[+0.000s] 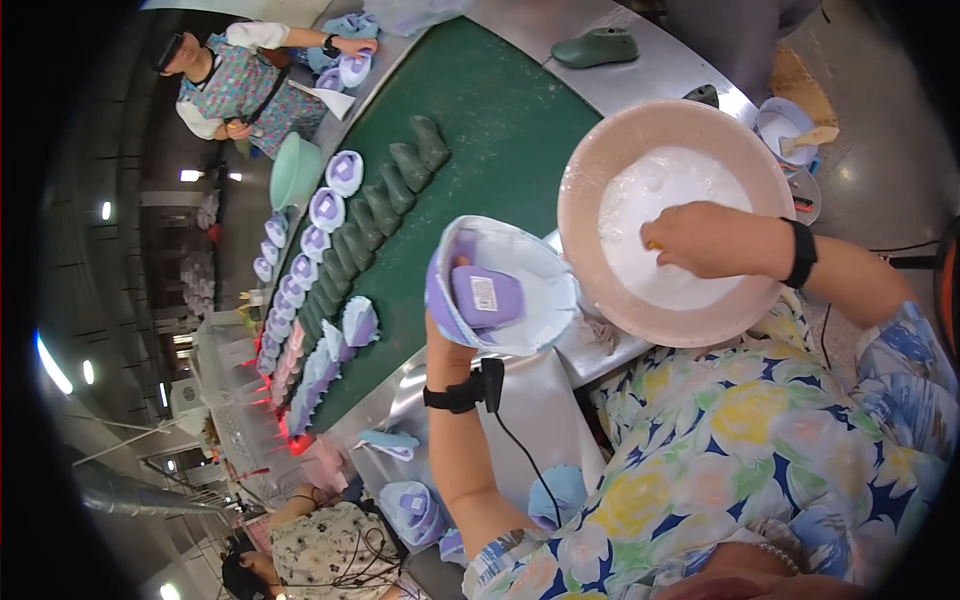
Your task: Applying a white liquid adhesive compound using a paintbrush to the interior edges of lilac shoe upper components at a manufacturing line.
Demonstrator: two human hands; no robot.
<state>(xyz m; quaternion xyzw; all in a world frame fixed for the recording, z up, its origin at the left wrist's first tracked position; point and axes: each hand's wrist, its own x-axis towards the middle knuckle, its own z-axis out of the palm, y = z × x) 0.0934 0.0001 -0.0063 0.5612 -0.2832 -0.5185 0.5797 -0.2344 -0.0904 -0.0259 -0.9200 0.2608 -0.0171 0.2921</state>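
A purple shoe upper [450, 285] with pale blue lining rests in my left hand [447, 335], its opening facing up and a white label on the purple tongue. My left fingers wrap its side and one tip shows inside. To the right, my right hand [708, 240] reaches into a large pinkish-beige basin [590, 190] and is closed just above the white liquid [670, 185]. A small yellow bit shows at its fingertips; the rest of what it holds is hidden. The upper sits close to the basin's left rim.
Beyond my left hand runs a green conveyor belt [500, 110] with rows of dark green shoe lasts [385, 205] and purple uppers [327, 209]. Another last [595, 48] lies on the metal edge. Co-workers [250, 90] stand far left and lower left. A bucket [785, 125] stands right.
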